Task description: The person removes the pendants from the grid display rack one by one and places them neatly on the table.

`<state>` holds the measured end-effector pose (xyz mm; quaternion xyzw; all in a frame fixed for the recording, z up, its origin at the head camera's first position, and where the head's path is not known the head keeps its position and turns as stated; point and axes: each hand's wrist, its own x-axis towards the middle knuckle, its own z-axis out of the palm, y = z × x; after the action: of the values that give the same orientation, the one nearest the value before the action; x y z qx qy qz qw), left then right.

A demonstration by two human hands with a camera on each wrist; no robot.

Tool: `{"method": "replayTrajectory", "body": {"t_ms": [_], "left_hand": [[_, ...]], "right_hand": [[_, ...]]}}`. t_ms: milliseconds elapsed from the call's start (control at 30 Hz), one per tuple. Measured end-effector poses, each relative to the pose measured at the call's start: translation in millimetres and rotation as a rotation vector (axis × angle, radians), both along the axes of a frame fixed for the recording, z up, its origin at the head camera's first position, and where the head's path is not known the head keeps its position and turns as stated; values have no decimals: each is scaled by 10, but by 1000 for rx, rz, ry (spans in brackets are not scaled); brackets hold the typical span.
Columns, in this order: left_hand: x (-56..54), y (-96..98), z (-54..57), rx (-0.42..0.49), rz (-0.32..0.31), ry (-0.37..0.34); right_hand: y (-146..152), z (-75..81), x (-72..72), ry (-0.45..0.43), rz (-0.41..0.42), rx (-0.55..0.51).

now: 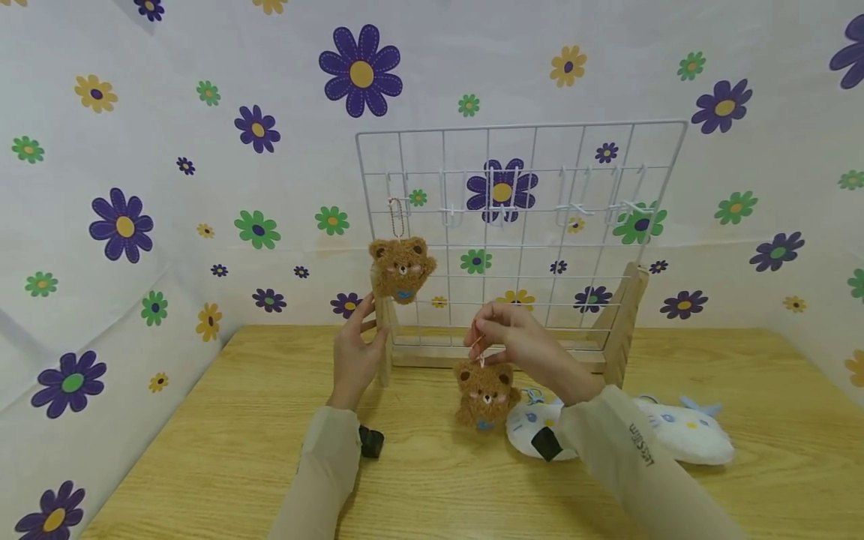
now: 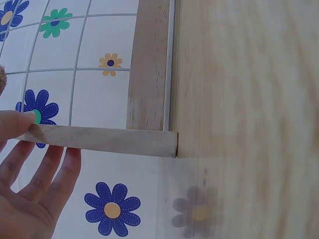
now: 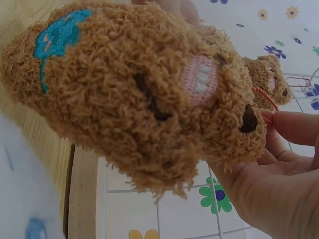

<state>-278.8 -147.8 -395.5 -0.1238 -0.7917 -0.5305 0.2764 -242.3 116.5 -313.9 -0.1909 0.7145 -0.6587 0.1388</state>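
Observation:
My right hand [image 1: 529,345] pinches the reddish ball chain [image 3: 265,97] of a brown plush bear keychain [image 1: 484,397] between thumb and fingers. The bear hangs upright below that hand, in front of a white wire grid rack [image 1: 432,355] with a wooden base. A matching bear keychain [image 1: 403,266] hangs by its chain from a hook at the rack's left side. Beside it, my left hand [image 1: 354,356] holds the rack's left wooden post [image 2: 109,139], thumb on one face and fingers on the other.
Two white plush toys with blue details lie on the table at the right, one [image 1: 688,435] beyond my right sleeve and one [image 1: 523,431] partly behind the wrist camera [image 1: 547,444]. More white hooks [image 1: 574,210] run across the grid. A flower-patterned cloth [image 1: 290,180] stands behind.

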Motion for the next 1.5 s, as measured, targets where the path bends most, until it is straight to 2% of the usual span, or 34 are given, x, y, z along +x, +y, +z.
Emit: {"method": "replayTrajectory", "body": {"t_ms": [233, 567, 1133, 1333, 1500], "left_hand": [[-13, 1, -16, 12, -12, -7], [-5, -1, -14, 18, -17, -10], [9, 4, 2, 34, -28, -21], [17, 7, 10, 33, -28, -20], [20, 7, 15, 24, -17, -18]], "right_hand": [[-18, -63, 8, -29, 12, -6], [-31, -176, 17, -40, 75, 21], [-56, -271, 30, -71, 100, 37], [-58, -317, 23, -69, 121, 50], [-57, -334, 4, -36, 100, 102]]}}
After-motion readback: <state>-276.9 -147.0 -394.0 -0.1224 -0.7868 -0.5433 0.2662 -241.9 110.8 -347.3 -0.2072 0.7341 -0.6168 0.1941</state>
